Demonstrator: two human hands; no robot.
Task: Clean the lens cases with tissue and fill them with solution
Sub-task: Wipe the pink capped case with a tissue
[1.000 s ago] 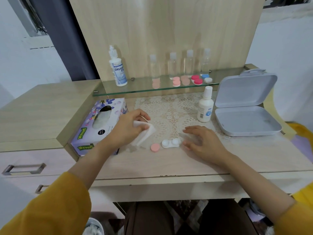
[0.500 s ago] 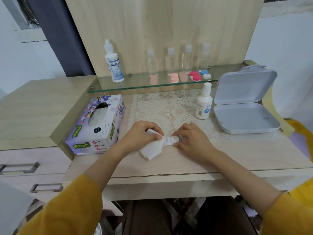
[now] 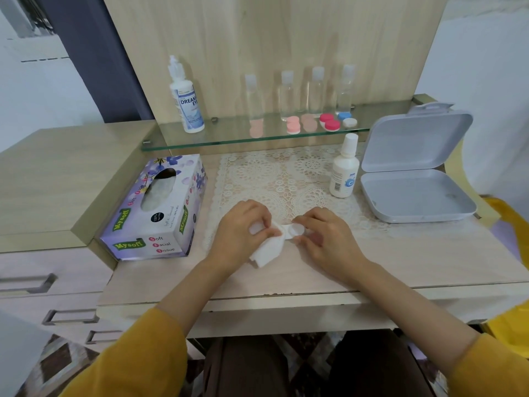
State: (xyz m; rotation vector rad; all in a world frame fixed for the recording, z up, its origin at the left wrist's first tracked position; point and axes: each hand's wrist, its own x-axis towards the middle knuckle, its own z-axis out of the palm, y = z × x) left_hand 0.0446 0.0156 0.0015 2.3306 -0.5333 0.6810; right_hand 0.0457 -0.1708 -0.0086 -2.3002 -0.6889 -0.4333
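Observation:
A white lens case sits low over the lace mat. My right hand pinches its right end. My left hand grips a folded white tissue and presses it into the case's left cup. A small white solution bottle stands on the mat to the right. More lens cases, pink, red and blue-white, lie on the glass shelf. The pink cap seen earlier is hidden.
A purple tissue box lies at the left. An open grey plastic box stands at the right. On the shelf are a tall solution bottle and several clear small bottles. Drawers are at lower left.
My right hand picked the lens case up from the desk and my left hand brought the tissue to it. The tissue is now pressed into the left cup.

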